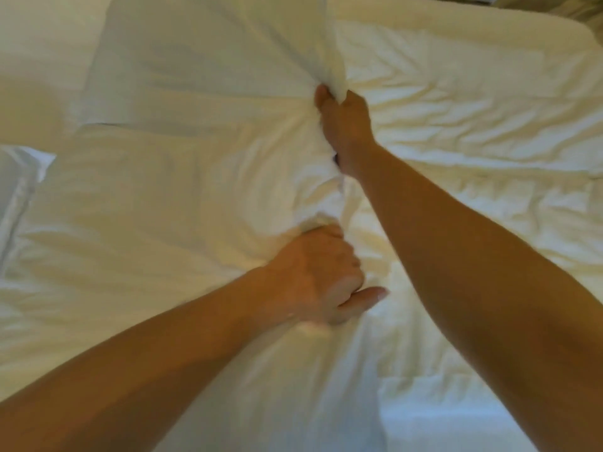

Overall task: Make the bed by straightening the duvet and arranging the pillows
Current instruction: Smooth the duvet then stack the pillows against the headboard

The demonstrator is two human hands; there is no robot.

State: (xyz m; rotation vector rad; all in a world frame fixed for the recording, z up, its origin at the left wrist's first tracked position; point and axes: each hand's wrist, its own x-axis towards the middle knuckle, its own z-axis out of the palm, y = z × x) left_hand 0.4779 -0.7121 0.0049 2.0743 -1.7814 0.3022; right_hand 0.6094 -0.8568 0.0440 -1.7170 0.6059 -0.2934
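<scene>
From the head view, a bed is covered almost wholly in white linen. The duvet (473,102) lies rumpled over the right part of the bed, its creases running toward the middle, and its rounded corner reaches the far right corner of the bed. A large white pillow (182,177) lies across the left half, its near edge bunched into a ridge that runs down the middle of the bed between the two hands. Beyond it a second pillow (202,57) lies flat toward the far edge, its near edge overlapped by the first; whether the two are truly separate pieces is hard to tell, since the picture is blurred. At the left edge of the bed a further pillow corner (23,177) pokes in, paler and bluish.

The left hand (321,275) is closed into a fist on the bunched fabric near the middle of the bed, thumb stretched out to the right and lying on the cloth. The right hand (344,122) reaches farther across and is clamped on a gathered fold of white fabric that rises from its grip toward the far edge. The hands are apart, one nearer and one farther along the same ridge. Both forearms are bare.

At the near edge on the right, a smoother strip of sheet (440,419) shows below the duvet.
</scene>
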